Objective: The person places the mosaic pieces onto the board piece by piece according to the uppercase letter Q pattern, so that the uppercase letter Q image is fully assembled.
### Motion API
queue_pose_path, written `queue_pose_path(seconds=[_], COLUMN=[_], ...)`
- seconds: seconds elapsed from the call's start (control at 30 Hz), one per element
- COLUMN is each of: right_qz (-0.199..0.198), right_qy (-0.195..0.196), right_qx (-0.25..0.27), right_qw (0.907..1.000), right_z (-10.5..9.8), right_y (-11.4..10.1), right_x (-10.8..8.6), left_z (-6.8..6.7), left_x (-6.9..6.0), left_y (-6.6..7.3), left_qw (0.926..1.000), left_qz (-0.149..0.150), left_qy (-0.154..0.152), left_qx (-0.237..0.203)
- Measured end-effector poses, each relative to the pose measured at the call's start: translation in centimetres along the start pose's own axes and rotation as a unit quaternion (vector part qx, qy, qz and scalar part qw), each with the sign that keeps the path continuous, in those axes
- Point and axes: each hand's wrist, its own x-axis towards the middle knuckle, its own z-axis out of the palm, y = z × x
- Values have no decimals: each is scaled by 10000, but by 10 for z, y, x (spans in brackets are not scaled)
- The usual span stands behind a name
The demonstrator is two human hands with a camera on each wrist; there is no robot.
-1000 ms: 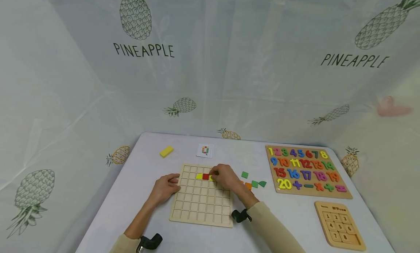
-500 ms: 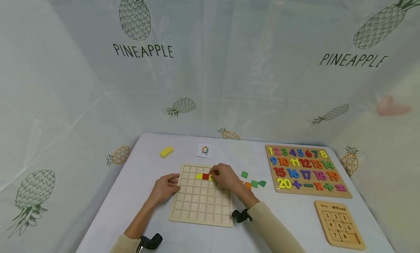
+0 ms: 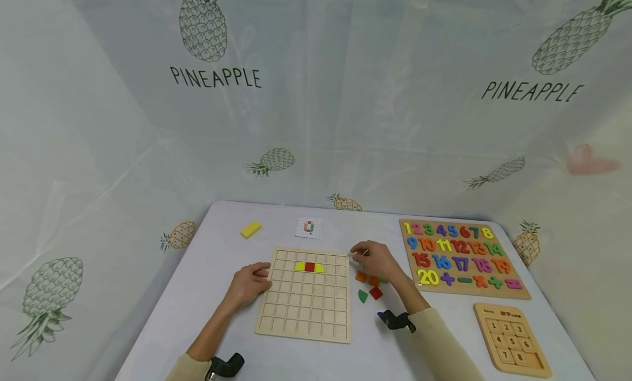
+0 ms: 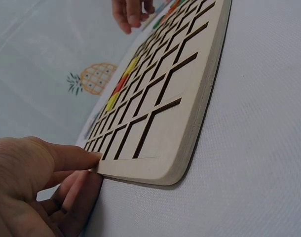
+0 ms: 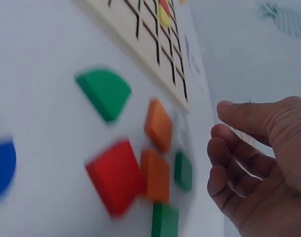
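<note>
A wooden grid board (image 3: 303, 315) lies on the table with a red square (image 3: 309, 267) between two yellow pieces (image 3: 320, 268) near its top. My left hand (image 3: 247, 285) touches the board's left edge, its fingers relaxed; the left wrist view shows a finger (image 4: 86, 159) on the rim. My right hand (image 3: 377, 260) hovers right of the board, fingers loosely bent and holding nothing, as the right wrist view shows for the hand (image 5: 264, 158). Below and beside it lie orange pieces (image 5: 155, 175), a red square (image 5: 116, 175), a green quarter-round (image 5: 105, 93) and green squares (image 5: 183, 171).
A picture card (image 3: 308, 227) and a yellow block (image 3: 250, 229) lie behind the board. To the right are a colourful number board (image 3: 466, 260) and a small wooden number puzzle (image 3: 511, 340). A blue piece (image 5: 1, 165) shows at the right wrist view's left edge.
My right hand has let go of the right yellow piece, leaving it in the grid, and moved right over the loose pieces. My left hand has stayed at the board's edge.
</note>
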Motion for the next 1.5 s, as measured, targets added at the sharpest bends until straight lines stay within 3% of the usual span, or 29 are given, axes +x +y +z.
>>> queue_pose_path(seconds=[0.2, 0.43, 0.97, 1.2, 1.5], right_qz=[288, 429, 357, 490, 336], right_qy=[-11, -62, 267, 407, 665], right_qx=[-152, -339, -574, -447, -364], right_qw=[9995, 9985, 9974, 9970, 9966], right_z=[-20, -18, -5, -2, -1], right_y=[30, 47, 45, 44, 42], right_x=[-7, -19, -22, -23, -24], left_z=[0, 0, 2, 2, 2], left_x=[-1, -1, -1, 0, 1], left_y=[0, 0, 1, -1, -3], left_qw=[10000, 10000, 10000, 10000, 9999], left_qz=[53, -4, -35, -12, 39], left_qy=[31, -59, -34, -60, -36], left_qx=[20, -42, -35, 39, 95])
